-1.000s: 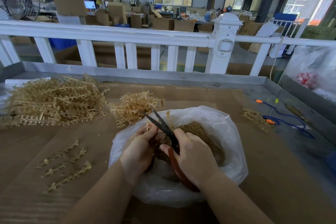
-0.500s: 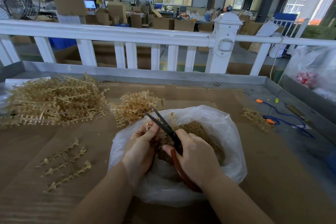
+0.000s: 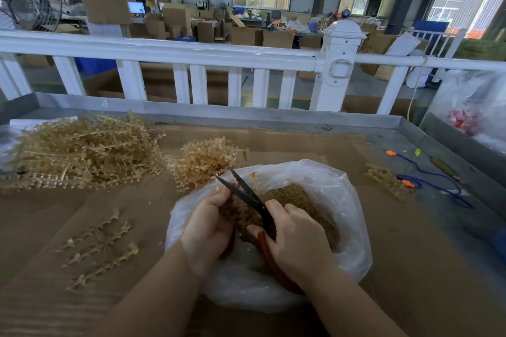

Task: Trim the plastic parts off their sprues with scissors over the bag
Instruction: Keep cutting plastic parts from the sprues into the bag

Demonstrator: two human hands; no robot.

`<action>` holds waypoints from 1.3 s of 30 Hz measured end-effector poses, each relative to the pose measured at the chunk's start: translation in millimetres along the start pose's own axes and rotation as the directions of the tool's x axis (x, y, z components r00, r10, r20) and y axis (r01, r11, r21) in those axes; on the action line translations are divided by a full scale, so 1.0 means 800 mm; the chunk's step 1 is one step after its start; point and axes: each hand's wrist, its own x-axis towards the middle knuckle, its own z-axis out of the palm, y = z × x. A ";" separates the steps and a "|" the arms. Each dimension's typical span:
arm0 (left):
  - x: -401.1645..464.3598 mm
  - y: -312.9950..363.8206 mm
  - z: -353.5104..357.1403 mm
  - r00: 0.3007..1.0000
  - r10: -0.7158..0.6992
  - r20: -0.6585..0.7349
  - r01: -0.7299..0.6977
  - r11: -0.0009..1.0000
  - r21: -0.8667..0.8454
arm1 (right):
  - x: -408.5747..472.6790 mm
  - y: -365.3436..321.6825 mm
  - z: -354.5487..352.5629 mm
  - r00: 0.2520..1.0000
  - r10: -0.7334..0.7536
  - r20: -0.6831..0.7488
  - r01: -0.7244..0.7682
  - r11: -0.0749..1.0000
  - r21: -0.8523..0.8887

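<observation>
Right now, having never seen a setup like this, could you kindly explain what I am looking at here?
There is no machine: a camera worn on a person's head looks down at two bare hands. The right hand grips scissors with open blades; the left hand holds a tan plastic sprue over a clear bag of trimmed parts. On the cardboard-covered table lie a big sprue pile, a smaller pile and some stripped sprues at the left.
</observation>
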 end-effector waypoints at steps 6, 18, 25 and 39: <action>-0.002 0.002 -0.006 0.996 0.001 0.088 -0.002 1.000 0.009 | 0.001 0.001 -0.001 1.000 0.012 -0.002 -0.012 1.000 0.002; -0.010 0.001 -0.004 0.998 0.026 0.055 -0.028 0.999 0.023 | -0.001 0.001 0.003 1.000 0.018 -0.013 -0.018 0.999 -0.034; -0.011 -0.003 0.003 0.995 0.095 0.028 -0.096 0.995 0.016 | -0.002 0.002 0.003 0.999 0.021 -0.028 -0.022 0.999 -0.033; -0.010 -0.009 -0.004 0.981 0.161 0.111 -0.161 0.987 -0.005 | -0.001 0.001 -0.001 0.999 0.032 -0.001 -0.032 0.999 -0.003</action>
